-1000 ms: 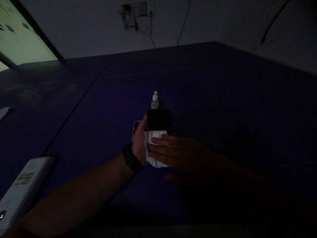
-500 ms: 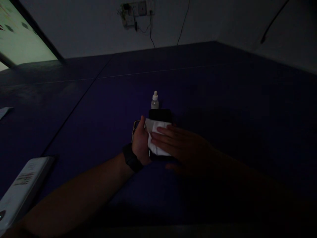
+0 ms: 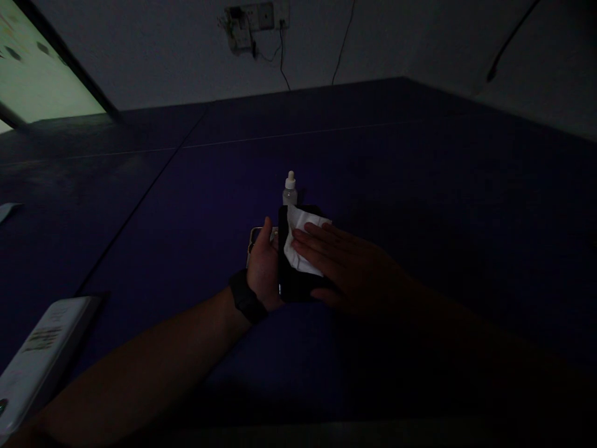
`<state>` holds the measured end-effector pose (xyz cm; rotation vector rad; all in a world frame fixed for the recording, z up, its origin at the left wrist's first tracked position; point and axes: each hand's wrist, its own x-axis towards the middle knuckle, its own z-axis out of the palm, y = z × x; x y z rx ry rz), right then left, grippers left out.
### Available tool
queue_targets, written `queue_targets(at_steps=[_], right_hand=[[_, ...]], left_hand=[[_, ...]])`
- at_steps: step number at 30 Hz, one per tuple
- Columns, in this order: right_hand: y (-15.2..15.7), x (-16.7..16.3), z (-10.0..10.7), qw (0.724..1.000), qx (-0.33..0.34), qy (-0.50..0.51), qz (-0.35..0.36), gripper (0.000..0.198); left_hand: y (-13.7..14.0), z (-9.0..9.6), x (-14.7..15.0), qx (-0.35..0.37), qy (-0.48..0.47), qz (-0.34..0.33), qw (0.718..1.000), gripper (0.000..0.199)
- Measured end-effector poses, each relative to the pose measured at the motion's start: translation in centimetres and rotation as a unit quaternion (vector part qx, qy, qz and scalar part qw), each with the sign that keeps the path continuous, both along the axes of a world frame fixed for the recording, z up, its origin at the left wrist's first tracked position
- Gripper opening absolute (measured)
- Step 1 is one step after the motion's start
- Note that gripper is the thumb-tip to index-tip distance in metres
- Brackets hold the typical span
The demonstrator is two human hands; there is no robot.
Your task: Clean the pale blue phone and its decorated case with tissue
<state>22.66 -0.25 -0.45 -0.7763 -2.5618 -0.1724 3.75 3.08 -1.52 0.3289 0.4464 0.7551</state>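
Observation:
A dark, flat smartphone (image 3: 298,289) lies face up in my left hand (image 3: 264,270), whose thumb runs along its left edge; the other fingers are hidden beneath it. On the glossy screen rests a crumpled white tissue (image 3: 301,218). The fingers of my right hand (image 3: 345,261) are laid over the tissue and press it against the phone. Just beyond the phone's far end stands a small clear dropper bottle (image 3: 290,195) with a white top. Partly behind my left hand is a gold-rimmed object (image 3: 254,235), perhaps a phone case.
A dark purple tabletop (image 3: 209,205) spreads around my hands, with a seam on the left. A long white box (image 3: 44,348) lies at the lower left. Sockets with cables (image 3: 254,25) are on the back wall. The light is dim.
My right hand has slid the tissue up toward the phone's far end and slightly right, baring the lower part of the screen. My left hand keeps its hold.

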Motion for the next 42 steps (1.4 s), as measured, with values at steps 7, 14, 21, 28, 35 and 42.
queue_targets(at_steps=[7,14,21,28,35,42], right_hand=[[-0.4,-0.4,0.3,0.996,-0.017,-0.033,0.086,0.069],[-0.1,-0.4,0.0,0.999,-0.011,0.003,-0.033,0.070],[0.0,-0.4,0.1,1.000,-0.008,-0.012,0.024,0.066],[0.2,-0.8,0.0,1.000,0.003,0.001,-0.013,0.068],[0.5,-0.3,0.3,0.999,0.020,0.021,-0.046,0.062],[0.4,-0.7,0.4,1.000,-0.007,-0.011,0.017,0.068]], left_hand=[[0.1,0.5,0.1,-0.027,-0.003,-0.057,0.998,0.081],[-0.3,1.3,1.0,0.009,-0.001,0.009,1.000,0.077],[-0.2,0.7,0.5,-0.002,0.001,-0.006,1.000,0.078],[-0.6,0.8,0.7,0.003,-0.006,0.002,1.000,0.075],[-0.7,0.9,0.8,0.003,-0.032,0.014,0.999,0.073],[-0.6,0.7,1.0,-0.004,-0.017,0.025,1.000,0.071]])
